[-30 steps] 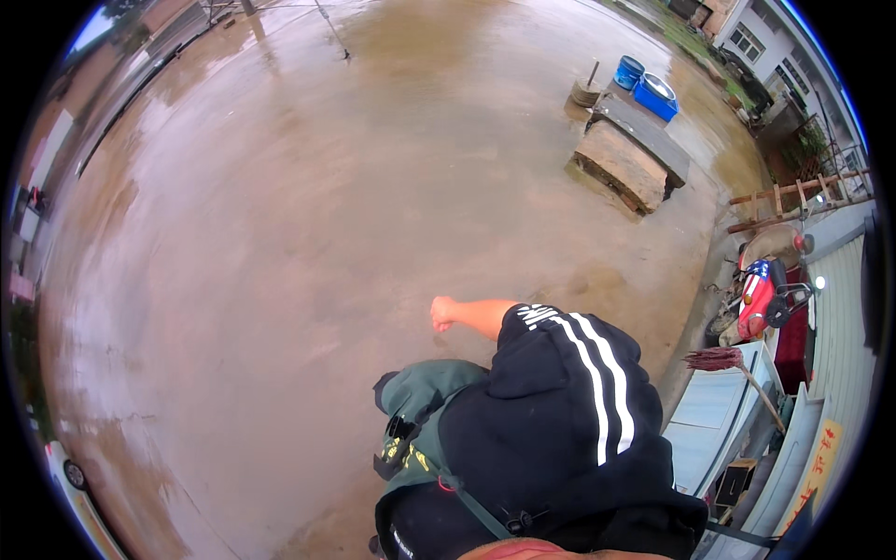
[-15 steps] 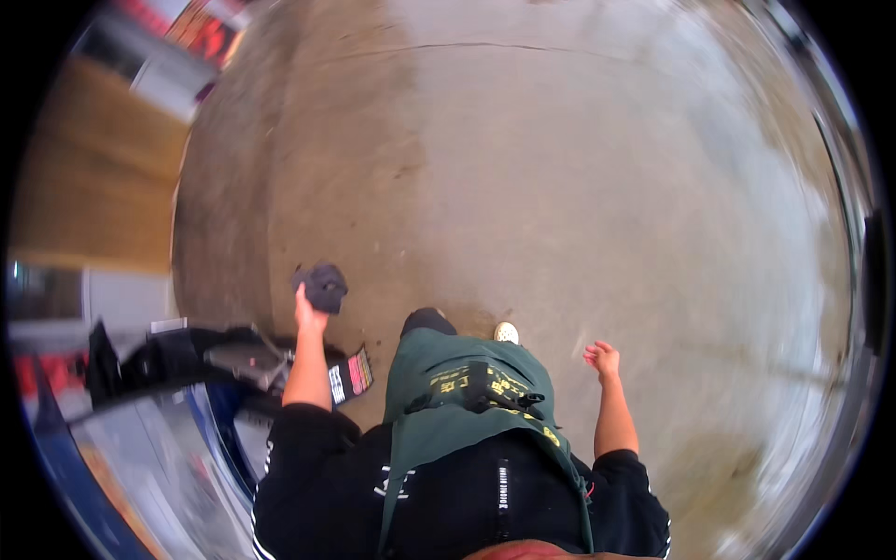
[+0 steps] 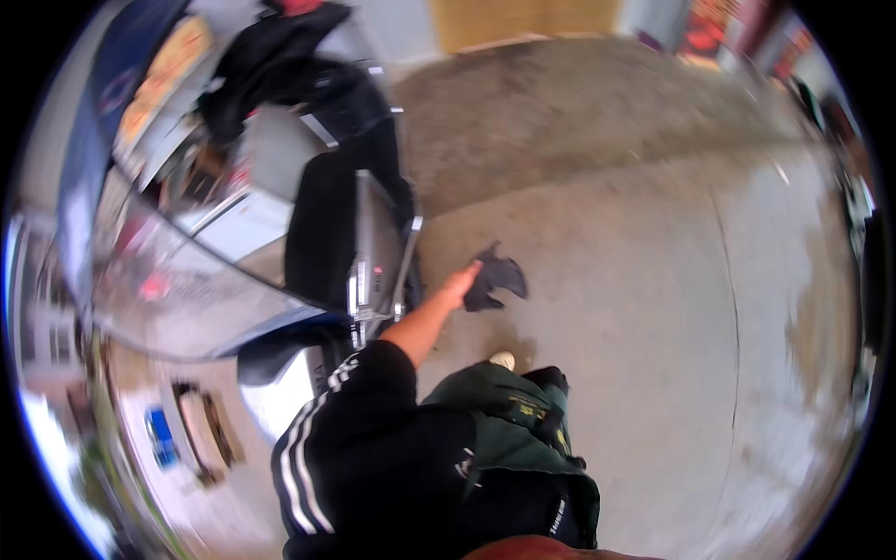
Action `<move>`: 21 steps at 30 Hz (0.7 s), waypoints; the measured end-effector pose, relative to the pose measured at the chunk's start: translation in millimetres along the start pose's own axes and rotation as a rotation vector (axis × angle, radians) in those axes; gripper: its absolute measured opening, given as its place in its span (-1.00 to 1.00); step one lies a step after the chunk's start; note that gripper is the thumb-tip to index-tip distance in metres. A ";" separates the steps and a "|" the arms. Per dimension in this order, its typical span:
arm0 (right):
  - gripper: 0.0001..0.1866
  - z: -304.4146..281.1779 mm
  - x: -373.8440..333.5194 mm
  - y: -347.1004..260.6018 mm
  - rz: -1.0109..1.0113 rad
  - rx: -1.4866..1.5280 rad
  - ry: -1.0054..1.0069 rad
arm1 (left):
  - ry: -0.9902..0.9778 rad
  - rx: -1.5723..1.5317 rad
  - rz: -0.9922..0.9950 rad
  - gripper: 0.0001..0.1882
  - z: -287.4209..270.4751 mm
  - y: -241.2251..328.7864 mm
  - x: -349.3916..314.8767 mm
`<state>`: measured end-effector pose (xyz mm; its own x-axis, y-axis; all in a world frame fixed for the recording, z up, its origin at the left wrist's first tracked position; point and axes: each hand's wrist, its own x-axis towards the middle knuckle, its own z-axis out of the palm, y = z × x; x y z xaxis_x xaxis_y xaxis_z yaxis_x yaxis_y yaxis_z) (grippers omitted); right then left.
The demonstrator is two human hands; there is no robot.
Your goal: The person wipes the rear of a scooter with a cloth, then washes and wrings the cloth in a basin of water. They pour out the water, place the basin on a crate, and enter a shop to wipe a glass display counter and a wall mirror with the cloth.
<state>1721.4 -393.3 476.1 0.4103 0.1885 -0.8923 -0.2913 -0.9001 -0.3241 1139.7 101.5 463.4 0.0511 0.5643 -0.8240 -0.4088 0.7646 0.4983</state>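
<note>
My left hand [image 3: 458, 284] is stretched out ahead of me, closed on a dark grey cloth [image 3: 502, 281]. The cloth hangs loose beyond my fingers, over the concrete floor. Close by on the left stands a scooter-like vehicle with a black seat [image 3: 322, 219] and a grey side panel [image 3: 375, 245]; my forearm passes near its end, and I cannot tell whether they touch. A dark green apron [image 3: 504, 420] covers my front. My right hand does not show.
A clear curved sheet with a blue edge [image 3: 79, 196] rises at the far left, with boxes and a white case [image 3: 247, 224] around it. A brown board [image 3: 523, 21] stands at the back. The concrete floor [image 3: 644, 280] has damp patches on the right.
My view has swung to the left, bringing the vehicle and the brown board round toward the middle. The cloth stays in my left hand. My right hand has gone out of view.
</note>
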 end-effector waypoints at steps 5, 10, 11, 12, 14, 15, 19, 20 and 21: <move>-0.86 126.6 116.4 -290.7 -0.201 -0.524 -0.277 | 0.131 -0.069 0.370 -0.42 42.0 138.4 49.5; -0.87 226.9 201.9 -618.4 -0.310 -0.898 -0.451 | 0.703 0.356 0.297 -0.27 -14.1 162.5 99.7; -0.87 246.2 216.5 -685.6 -0.336 -0.903 -0.449 | 0.775 0.351 0.219 -0.25 -8.6 168.9 111.3; -0.87 267.5 231.5 -752.7 -0.373 -0.891 -0.451 | 0.851 0.357 0.141 -0.22 -8.4 179.2 117.5; -0.87 313.6 268.4 -887.1 -0.456 -0.833 -0.506 | 1.040 0.325 0.040 -0.24 -13.7 175.5 123.4; -0.88 343.1 288.8 -958.6 -0.520 -0.761 -0.584 | 1.087 0.310 -0.003 -0.23 -15.9 173.8 123.8; -0.88 523.4 227.5 -1203.6 -0.677 -0.534 -0.404 | 1.036 0.202 -0.148 -0.21 14.2 219.0 138.7; -0.84 551.8 236.6 -1262.3 -0.815 -0.595 -0.508 | 1.018 0.195 -0.163 -0.22 19.5 243.9 153.9; -0.80 597.6 219.9 -1288.1 -0.849 -0.568 -0.565 | 1.058 0.183 -0.201 -0.22 27.4 250.3 153.4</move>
<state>1670.3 1042.3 509.4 -0.1970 0.8340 -0.5155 0.3797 -0.4198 -0.8243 1070.1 388.0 469.1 -0.7432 -0.0625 -0.6661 -0.3344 0.8970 0.2890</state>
